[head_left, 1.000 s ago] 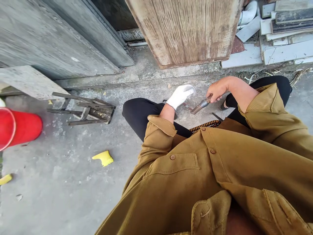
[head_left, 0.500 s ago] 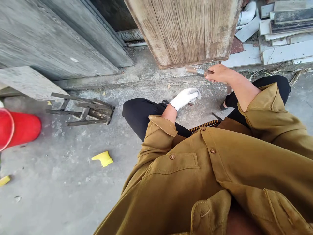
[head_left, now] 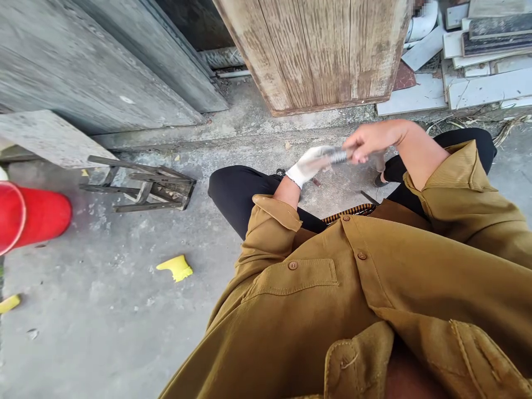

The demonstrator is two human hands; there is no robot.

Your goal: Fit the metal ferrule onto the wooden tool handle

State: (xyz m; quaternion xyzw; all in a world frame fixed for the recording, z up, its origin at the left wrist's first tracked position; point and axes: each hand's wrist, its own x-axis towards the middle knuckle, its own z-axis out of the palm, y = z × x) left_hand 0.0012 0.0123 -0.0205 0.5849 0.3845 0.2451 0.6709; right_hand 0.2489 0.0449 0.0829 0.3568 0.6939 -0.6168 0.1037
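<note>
Just the head view to go on here. Would guess partway through the work, judging by the wire-wrapped stick (head_left: 338,155) up in hand rather than put down. Can't spot any finished result, so can't really judge the amount done or left.

As for positions: see the right grip (head_left: 368,143) right of centre, a bit above the middle of the frame. Bare, closed around the right-hand end of the stick, no gap to speak of. Follow the stick leftward from there to a blurred far end, right across the left grip (head_left: 308,166) near the centre. Can't tell touching from merely lying in front. Gloved in white on that side, fingers at least partly curled; can't make out any hold on anything through the blur.

Also worth noting a small brownish bit (head_left: 316,181) just below the left grip, against the grey floor (head_left: 124,332). Well apart from all that, spot a stool (head_left: 144,194) at left and a red bucket (head_left: 41,219) by the left edge.
</note>
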